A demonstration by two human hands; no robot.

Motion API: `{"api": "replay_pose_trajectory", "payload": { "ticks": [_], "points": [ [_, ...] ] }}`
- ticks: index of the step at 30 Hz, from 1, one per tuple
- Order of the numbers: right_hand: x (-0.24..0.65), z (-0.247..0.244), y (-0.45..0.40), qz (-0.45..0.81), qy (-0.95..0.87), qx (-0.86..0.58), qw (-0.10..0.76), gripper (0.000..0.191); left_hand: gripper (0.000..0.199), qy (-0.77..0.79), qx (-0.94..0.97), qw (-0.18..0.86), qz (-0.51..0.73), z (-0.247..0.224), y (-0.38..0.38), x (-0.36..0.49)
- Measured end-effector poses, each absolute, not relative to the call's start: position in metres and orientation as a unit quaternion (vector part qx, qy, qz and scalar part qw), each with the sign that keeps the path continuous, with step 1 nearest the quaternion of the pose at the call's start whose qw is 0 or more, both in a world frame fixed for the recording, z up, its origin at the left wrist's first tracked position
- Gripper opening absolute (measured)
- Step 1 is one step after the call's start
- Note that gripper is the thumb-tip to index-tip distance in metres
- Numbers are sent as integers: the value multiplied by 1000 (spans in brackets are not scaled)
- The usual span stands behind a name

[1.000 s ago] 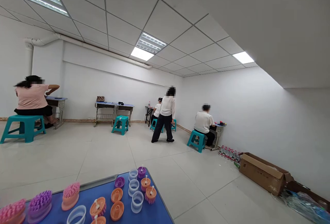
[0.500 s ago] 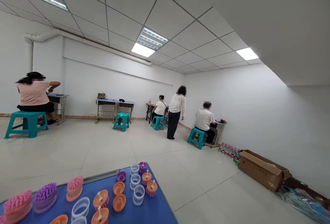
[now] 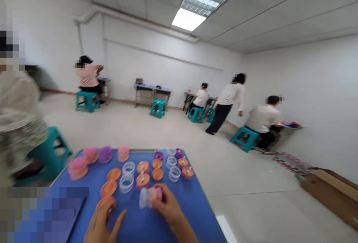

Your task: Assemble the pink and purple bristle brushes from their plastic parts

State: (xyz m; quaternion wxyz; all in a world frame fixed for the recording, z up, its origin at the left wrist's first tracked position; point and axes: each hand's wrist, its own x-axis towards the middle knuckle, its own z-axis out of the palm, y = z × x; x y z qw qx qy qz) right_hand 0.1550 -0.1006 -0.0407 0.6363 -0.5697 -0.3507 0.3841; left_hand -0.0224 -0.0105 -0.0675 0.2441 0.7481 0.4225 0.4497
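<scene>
In my right hand [image 3: 170, 205] is a partly assembled scalp massage brush [image 3: 151, 197], held sideways with a translucent cup-like part to the left and pink at the fingers. My left hand [image 3: 102, 220] has its thumb spread from its fingers; the fingertips are over an orange round cap [image 3: 104, 200], and whether they touch it is blurred. Beyond it lie two more orange caps [image 3: 109, 188]. Clear rings [image 3: 126, 184] stand beside them. Orange brush heads with white stems [image 3: 143, 180] sit just past my right hand.
The blue table [image 3: 192, 205] bears finished-looking pink brushes [image 3: 78, 168] and a purple brush [image 3: 105, 154] at its far left. More clear rings [image 3: 174, 174] stand near the right edge. People sit on teal stools [image 3: 88, 101] around the room; one person [image 3: 228, 97] stands. A cardboard box [image 3: 330, 194] is at right.
The view has tilted down and turned left, so more of the table shows. Both my hands are now in view, the right one holding a brush. A seated person appears at the left edge.
</scene>
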Motion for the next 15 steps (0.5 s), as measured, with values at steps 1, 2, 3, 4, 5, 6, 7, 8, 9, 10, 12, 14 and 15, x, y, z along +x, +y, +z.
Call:
{"api": "replay_pose_trajectory", "payload": {
  "ticks": [1,2,3,4,5,6,7,8,9,10,12,14,15],
  "points": [
    [155,-39,-103,380,-345,-573,639,43,44,436,750,207,454,-69,-10,-27],
    [156,-39,-103,389,-340,-574,636,45,46,457,748,172,450,-69,-10,-30],
    [157,-39,-103,397,-334,-572,635,47,45,474,745,143,447,-70,-9,-33],
    [158,-40,-103,414,-332,-568,629,49,44,486,743,121,444,-70,-8,-34],
    [158,-42,-103,421,-326,-568,628,51,44,496,744,107,436,-70,-7,-34],
    [158,-42,-103,424,-323,-567,628,52,45,503,746,99,425,-71,-6,-34],
    [157,-43,-104,428,-322,-567,626,53,46,509,749,96,413,-72,-6,-34],
    [156,-42,-105,433,-324,-567,622,53,49,514,753,98,399,-73,-5,-33],
    [155,-41,-106,438,-327,-567,616,54,51,519,756,103,387,-75,-5,-33],
    [155,-40,-106,443,-332,-568,609,54,53,524,757,107,376,-76,-4,-32],
    [154,-38,-108,441,-335,-569,608,54,54,531,760,111,359,-79,-3,-32],
    [153,-38,-108,427,-329,-567,622,52,53,533,765,104,347,-82,-1,-32],
    [154,-38,-108,422,-327,-566,628,52,51,532,769,98,341,-82,0,-32]
  ]
}}
